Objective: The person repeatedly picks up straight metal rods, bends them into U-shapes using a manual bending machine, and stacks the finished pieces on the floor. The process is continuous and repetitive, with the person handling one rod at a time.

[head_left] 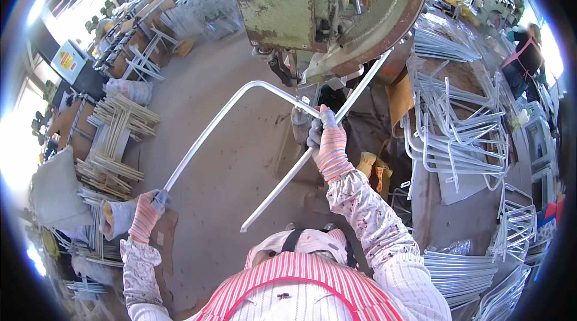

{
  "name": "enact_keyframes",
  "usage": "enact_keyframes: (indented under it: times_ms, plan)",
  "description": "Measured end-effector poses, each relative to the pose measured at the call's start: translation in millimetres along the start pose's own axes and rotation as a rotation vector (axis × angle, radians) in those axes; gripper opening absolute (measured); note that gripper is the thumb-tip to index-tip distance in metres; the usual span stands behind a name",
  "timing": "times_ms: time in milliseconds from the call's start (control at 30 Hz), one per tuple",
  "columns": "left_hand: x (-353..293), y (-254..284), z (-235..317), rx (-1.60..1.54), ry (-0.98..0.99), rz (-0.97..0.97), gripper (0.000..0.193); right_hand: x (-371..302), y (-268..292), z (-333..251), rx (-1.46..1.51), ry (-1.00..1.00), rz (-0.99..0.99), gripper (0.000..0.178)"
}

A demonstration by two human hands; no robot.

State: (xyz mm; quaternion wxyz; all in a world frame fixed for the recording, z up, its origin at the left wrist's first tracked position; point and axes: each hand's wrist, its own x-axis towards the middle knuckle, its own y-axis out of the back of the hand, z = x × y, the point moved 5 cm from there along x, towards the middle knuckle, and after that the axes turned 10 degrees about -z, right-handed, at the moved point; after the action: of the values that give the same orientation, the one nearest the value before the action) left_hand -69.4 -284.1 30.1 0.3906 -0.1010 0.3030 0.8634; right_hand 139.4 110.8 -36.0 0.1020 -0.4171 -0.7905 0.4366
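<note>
My left hand, in a striped glove with grey fingertips, is closed around the lower end of a bent white metal tube. The tube rises, curves over and runs right toward the machine's lower part. My right hand, gloved alike, is closed where that tube meets a long straight white tube. Whether the two tubes are joined is hidden by my fingers. The straight tube slants from low in front of me up under the curved arm of a worn green machine. A small tab with a hole sits on the bent tube.
At right, bent tube frames lie piled beside bundles of straight tubes. Stacked tubes and a pale sack stand at left. A yellow bag is right of my right hand. Another person is at far right.
</note>
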Motion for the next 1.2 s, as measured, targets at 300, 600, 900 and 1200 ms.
enact_keyframes:
  times_ms: [300, 600, 900, 1200]
  plan:
    - [-51, -138, 98, 0.584, -0.659, 0.188, 0.038, -119, -41, 17, 0.254, -0.008, -0.236, 0.027]
    - [-122, -77, 16, 0.587, -0.522, 0.189, 0.015, -38, -36, -60, -1.254, 0.966, -0.472, 0.020]
    - [-149, -62, -36, 0.173, -0.158, 0.124, 0.023, -11, -12, -70, -1.310, 1.045, -0.092, 0.008]
    - [-136, -62, -15, 0.195, -0.001, 0.029, 0.021, -105, -83, -13, -1.475, 1.110, -0.776, 0.044]
